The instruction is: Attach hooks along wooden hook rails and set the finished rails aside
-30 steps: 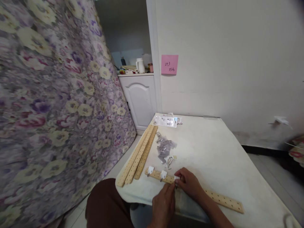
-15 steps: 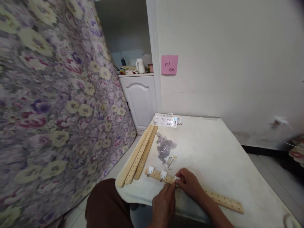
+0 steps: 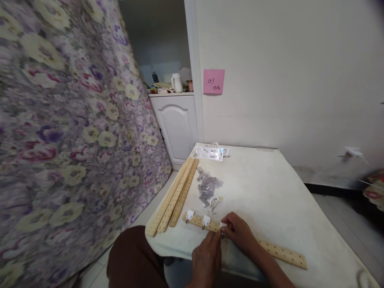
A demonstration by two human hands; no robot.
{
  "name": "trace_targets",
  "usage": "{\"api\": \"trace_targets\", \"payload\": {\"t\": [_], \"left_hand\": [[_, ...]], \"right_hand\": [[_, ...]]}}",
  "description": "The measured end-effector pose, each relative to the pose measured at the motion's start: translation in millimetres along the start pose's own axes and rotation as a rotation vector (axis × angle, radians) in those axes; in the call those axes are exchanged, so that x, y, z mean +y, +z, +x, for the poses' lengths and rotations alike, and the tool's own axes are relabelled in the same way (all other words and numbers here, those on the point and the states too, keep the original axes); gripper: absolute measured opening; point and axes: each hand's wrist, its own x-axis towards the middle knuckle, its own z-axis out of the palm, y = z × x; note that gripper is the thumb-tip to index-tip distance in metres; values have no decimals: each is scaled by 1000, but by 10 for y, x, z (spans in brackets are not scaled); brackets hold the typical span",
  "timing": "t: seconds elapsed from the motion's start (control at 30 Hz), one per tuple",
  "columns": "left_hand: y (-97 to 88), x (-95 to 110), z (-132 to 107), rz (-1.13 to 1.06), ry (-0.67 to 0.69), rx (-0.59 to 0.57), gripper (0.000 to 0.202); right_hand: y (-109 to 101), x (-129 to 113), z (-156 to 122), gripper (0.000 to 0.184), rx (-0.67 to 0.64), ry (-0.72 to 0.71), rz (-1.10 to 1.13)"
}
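Observation:
A wooden strip with rows of small holes (image 3: 283, 255) lies crosswise near the table's front edge, its middle hidden by my right hand and forearm. Two hooks with white backings sit on its left part: an outer hook (image 3: 190, 216) and an inner hook (image 3: 206, 221). My right hand (image 3: 238, 232) pinches a third white-backed hook (image 3: 223, 226) against the strip. Just below and left of it, my left hand (image 3: 207, 256) is closed, its fingertips gripping the strip's near edge beside that hook. The exact finger contact is partly hidden.
More perforated wooden strips (image 3: 180, 196) lie side by side along the table's left edge. Small clear packets (image 3: 208, 186) are heaped mid-table, with loose metal hooks (image 3: 213, 205) beside them. Clear packaging (image 3: 208, 153) rests at the back. A floral curtain (image 3: 75, 140) hangs at left.

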Motion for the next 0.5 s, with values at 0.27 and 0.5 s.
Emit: {"api": "trace_targets", "payload": {"t": [0.27, 0.5], "left_hand": [[1, 13, 5, 40, -14, 15, 41], [17, -8, 6, 28, 2, 18, 40]], "right_hand": [[-35, -26, 19, 14, -30, -2, -1], [-45, -42, 54, 13, -41, 34, -18]]}}
